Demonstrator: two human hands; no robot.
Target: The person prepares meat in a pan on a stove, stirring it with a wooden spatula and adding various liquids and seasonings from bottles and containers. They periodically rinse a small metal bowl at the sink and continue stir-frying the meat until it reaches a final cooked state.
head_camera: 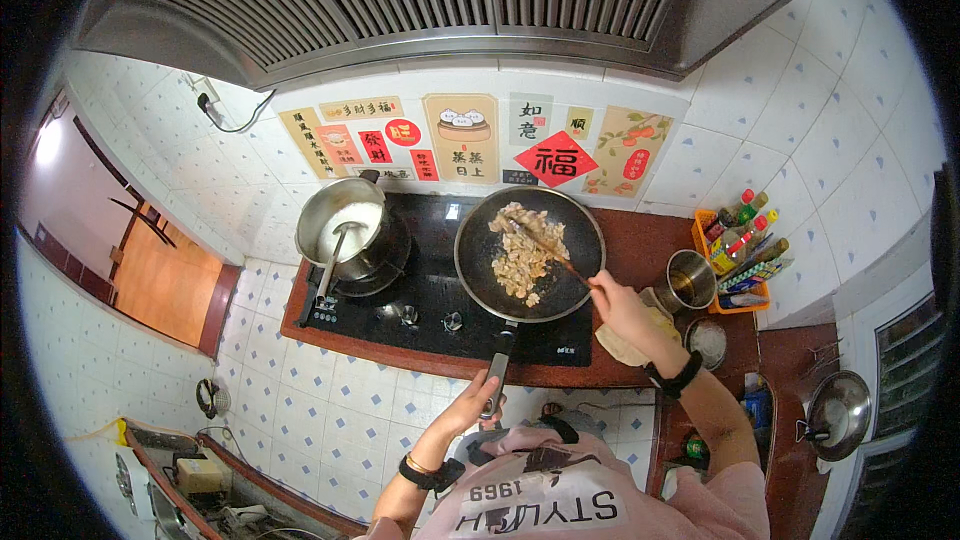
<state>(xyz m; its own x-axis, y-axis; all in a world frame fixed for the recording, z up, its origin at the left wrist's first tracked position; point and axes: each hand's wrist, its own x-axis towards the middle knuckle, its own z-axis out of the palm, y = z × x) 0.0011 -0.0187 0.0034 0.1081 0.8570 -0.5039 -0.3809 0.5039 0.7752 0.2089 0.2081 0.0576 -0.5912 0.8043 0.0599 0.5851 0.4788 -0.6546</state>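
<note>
A black frying pan (pixel 480 262) rests on the right side of the black glass gas hob (pixel 435 292), holding browned, chopped pieces of food (pixel 521 262), perhaps meat. My left hand (pixel 480 399) grips the end of the pan's grey handle, below the hob's front edge. In my right hand (pixel 619 307) is a wooden-handled spatula (pixel 559 256), slanting down to the left with its head among the food. On the left burner side stands a metal pot (pixel 306 229) with whitish contents; a metal ladle (pixel 335 259) leans in it and over its rim.
Right of the hob are a yellowish cloth (pixel 626 337), a metal cup (pixel 691 281), a small bowl of white grains (pixel 706 341) and an orange basket (pixel 739 307) of bottles. A range hood (pixel 450 45) hangs above. A metal pan or lid (pixel 838 416) lies at the far right.
</note>
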